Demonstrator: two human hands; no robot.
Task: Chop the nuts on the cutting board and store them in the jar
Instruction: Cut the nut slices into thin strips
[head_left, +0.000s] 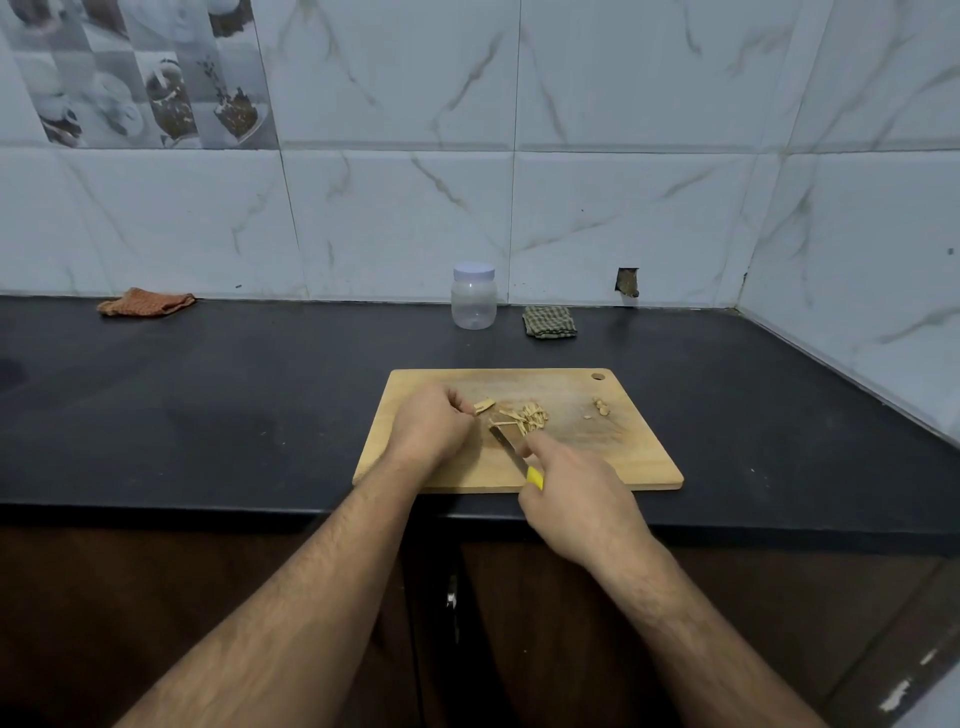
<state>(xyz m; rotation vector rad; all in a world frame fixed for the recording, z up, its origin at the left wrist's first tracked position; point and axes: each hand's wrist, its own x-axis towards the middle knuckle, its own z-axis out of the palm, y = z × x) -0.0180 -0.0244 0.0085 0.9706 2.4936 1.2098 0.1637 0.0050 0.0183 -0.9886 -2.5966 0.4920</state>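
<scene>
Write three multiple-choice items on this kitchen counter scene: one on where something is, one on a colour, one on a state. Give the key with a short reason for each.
1. Where does the jar stand?
A. On the cutting board
B. On the counter by the wall, beyond the cutting board
C. In the left hand

2. What colour is the knife handle?
A. Yellow
B. Red
C. Black

3. What is the jar's state?
A. Lid off, full of nuts
B. Lying on its side
C. Lid on, empty

Key:
1 B: it stands upright behind the cutting board, apart from it.
2 A: yellow shows on the knife at the right hand.
3 C: the pale lid sits on top, the clear body holds nothing; the chopped nuts lie on the board beside the left hand.
</scene>
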